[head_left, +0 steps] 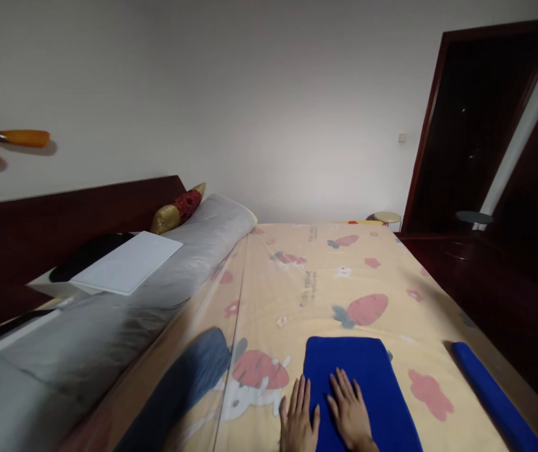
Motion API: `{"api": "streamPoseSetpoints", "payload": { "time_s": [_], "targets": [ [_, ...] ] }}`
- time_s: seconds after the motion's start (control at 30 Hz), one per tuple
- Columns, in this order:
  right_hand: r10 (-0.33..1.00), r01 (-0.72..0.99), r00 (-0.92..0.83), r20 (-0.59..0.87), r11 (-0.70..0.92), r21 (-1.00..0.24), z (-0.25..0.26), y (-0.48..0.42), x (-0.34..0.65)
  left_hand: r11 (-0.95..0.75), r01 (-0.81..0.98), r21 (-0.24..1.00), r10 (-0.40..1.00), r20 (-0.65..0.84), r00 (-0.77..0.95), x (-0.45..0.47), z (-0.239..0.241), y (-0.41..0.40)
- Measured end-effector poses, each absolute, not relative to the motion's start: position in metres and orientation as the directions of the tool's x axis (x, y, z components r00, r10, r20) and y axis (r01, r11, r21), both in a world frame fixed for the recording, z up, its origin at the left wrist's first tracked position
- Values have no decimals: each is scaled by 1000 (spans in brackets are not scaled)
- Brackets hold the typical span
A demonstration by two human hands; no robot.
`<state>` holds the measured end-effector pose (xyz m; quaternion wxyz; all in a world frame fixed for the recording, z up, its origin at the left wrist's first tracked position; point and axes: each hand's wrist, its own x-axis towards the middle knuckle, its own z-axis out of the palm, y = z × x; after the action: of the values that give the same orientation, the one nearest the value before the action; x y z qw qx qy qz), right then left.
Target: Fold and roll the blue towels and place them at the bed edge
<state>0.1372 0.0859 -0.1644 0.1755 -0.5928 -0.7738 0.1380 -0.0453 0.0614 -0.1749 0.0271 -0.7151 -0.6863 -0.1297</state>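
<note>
A flat blue cloth with straight edges, perhaps folded, lies on the patterned bed sheet. My right hand rests palm down on it, fingers stretched out and slightly apart. At the cloth's left edge, my left hand lies flat with its fingers extended, partly over the sheet. Neither hand grips anything. To the right, a long narrow blue cloth bundle lies along the edge of the bed. Left of my hands is a dark blue-grey fabric shape; what it belongs to is unclear.
Along the headboard lies a long grey pillow or bedding. A white box lid or board rests on it, with a red and gold cushion behind. Stools stand beyond the bed, near a dark doorway.
</note>
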Motion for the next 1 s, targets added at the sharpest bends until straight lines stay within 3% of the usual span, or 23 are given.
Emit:
{"api": "streamPoseSetpoints", "payload": {
  "time_s": [0.17,0.4,0.5,0.6,0.67,0.8,0.9,1.0],
  "targets": [
    [989,953,26,149,21,-303,-188,80,229,-74,990,122,972,233,44,-43,-163,59],
    [964,959,181,197,-129,-251,-198,75,262,-25,993,111,988,157,8,-40,-162,60],
    [980,951,67,189,-5,-308,-177,92,226,28,995,100,976,214,-49,-21,-159,75],
    [972,888,-206,114,234,-396,-156,120,192,-174,975,135,962,237,139,4,-151,107],
    [954,861,-290,71,292,-415,-150,140,185,-306,935,178,946,167,278,10,-147,133],
    [989,916,-143,20,140,-376,-158,165,221,-235,956,177,971,87,223,-10,-147,167],
    [998,942,7,62,14,-335,-169,167,257,-186,975,120,969,185,162,-28,-150,171],
    [994,954,24,109,9,-299,-178,167,271,-186,978,96,959,232,160,-29,-151,168]
  ]
}}
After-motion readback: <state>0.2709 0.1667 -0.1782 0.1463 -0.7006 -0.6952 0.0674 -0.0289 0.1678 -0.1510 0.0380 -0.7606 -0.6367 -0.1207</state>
